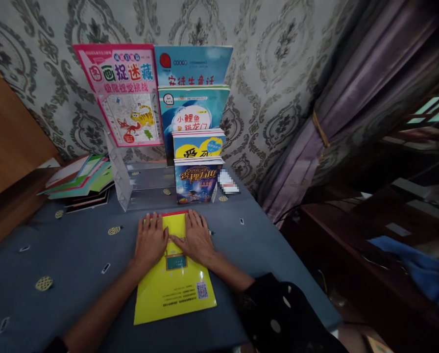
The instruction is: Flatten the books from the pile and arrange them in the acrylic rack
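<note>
A yellow book (175, 294) lies flat on the blue tablecloth, its lower end towards me. My left hand (151, 240) rests flat on the upper left of its cover, fingers stretched out. On the upper right lies my right hand (199, 240), also flat, its thumb near the left thumb. Just beyond them stands a clear tiered book rack (120, 171). Its right side holds a dark blue book (195, 184) in front, then a yellow-and-blue book (199, 144) and teal books (193, 105) behind. A pink picture book (126, 98) leans at the back left.
A loose pile of books (82, 176) lies on the table (76, 255) left of the rack, beside a wooden panel (13, 132). Patterned wallpaper (263, 98) rises behind. A tied purple curtain (337, 98) hangs at the right, near a dark red cabinet (337, 235).
</note>
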Available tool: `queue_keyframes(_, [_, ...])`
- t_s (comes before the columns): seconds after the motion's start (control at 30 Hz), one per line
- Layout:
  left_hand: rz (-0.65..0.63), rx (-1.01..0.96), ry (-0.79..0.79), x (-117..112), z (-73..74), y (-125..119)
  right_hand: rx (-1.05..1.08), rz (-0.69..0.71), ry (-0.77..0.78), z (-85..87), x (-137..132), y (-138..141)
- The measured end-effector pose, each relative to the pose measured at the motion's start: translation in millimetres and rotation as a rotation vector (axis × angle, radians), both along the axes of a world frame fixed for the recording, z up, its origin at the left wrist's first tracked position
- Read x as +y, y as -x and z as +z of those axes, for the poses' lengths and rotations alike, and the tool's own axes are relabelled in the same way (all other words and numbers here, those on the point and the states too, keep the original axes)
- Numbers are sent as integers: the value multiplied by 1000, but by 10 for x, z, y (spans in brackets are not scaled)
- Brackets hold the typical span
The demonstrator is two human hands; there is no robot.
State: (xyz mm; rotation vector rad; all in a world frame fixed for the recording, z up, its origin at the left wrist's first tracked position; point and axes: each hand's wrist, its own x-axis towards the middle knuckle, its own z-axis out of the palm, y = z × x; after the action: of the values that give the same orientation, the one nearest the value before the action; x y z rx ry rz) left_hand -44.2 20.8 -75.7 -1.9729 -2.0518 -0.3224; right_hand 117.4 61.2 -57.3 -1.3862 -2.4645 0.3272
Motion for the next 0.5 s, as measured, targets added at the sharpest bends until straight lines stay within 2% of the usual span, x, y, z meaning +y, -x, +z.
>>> queue_keyframes(0.1, [13, 6, -9, 0, -33, -5, 9, -1, 10, 14, 6, 0])
queue_keyframes(0.27, [-69, 9, -28, 78, -152, 41, 35, -1, 23, 41, 19, -4])
queue_keyframes(0.37, [-151, -25, -8, 143, -188, 53, 104, -2, 7, 44, 38, -24])
queue_keyframes(0.5, [-299, -52, 61, 234, -157, 21, 227, 23, 33, 34, 109, -95])
